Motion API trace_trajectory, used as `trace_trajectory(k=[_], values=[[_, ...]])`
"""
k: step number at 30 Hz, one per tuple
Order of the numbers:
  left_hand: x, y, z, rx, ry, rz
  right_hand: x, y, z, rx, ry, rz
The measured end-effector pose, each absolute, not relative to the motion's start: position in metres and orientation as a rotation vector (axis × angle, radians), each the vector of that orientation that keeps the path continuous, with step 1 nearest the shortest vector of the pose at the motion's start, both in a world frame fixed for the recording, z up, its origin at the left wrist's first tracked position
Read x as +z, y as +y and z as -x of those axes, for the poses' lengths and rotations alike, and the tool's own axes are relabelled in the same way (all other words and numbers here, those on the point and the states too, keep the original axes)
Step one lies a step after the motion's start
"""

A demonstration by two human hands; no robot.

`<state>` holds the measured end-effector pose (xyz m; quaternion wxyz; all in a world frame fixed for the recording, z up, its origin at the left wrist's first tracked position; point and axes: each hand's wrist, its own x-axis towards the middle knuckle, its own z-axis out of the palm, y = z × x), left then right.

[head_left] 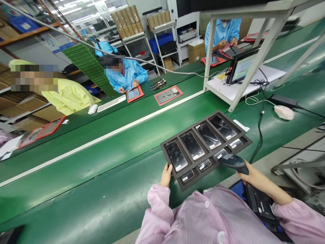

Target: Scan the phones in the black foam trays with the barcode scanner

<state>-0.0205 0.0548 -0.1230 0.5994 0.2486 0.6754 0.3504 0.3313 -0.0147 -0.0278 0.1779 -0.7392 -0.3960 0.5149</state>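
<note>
My left hand [166,175] is closed on the near left corner of a dark foam tray [190,133], its thumb on the rim. Several black phones, each with a small white label, lie in the tray's slots; one is the phone [176,155] nearest that hand. A second dark tray [200,175] of phones lies underneath, partly covered and set nearer to me. In my right hand [251,176] is a dark handheld barcode scanner [234,162], fingers wrapped round its handle. The scanner's head is over the near right part of the lower tray.
A white stand [223,89] carries a monitor [243,67]. Right of it are a mouse [283,112], a power adapter [283,100] and cables. Across the green bench [76,169], co-workers handle devices on red mats. A phone panel on a red mat [168,95] lies beyond the white line.
</note>
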Motion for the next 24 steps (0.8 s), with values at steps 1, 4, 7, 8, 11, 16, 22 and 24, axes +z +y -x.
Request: trace_trajectory(k=[1, 4, 7, 8, 11, 16, 22, 24], values=[[-0.123, 0.055, 0.02, 0.816, 1.573, -0.566, -0.025, -0.014, -0.335, 1.451, -1.119, 2.09], [-0.122, 0.056, 0.019, 0.829, 1.585, -0.538, -0.021, -0.012, -0.344, 1.436, -1.12, 2.079], [-0.123, 0.055, 0.019, 0.842, 1.599, -0.513, -0.023, -0.012, -0.349, 1.428, -1.132, 2.075], [-0.123, 0.055, 0.019, 0.844, 1.609, -0.502, -0.026, -0.013, -0.351, 1.426, -1.135, 2.079], [-0.125, 0.054, 0.019, 0.85, 1.637, -0.461, -0.034, -0.014, -0.357, 1.433, -1.144, 2.094], [-0.127, 0.053, 0.016, 0.874, 1.674, -0.389, -0.036, -0.016, -0.369, 1.506, -1.208, 2.06], [-0.123, 0.052, 0.009, 0.904, 1.736, -0.33, -0.023, -0.004, -0.38, 1.53, -1.197, 2.049], [-0.12, 0.053, 0.007, 0.909, 1.752, -0.328, -0.018, 0.0, -0.384, 1.516, -1.187, 2.074]])
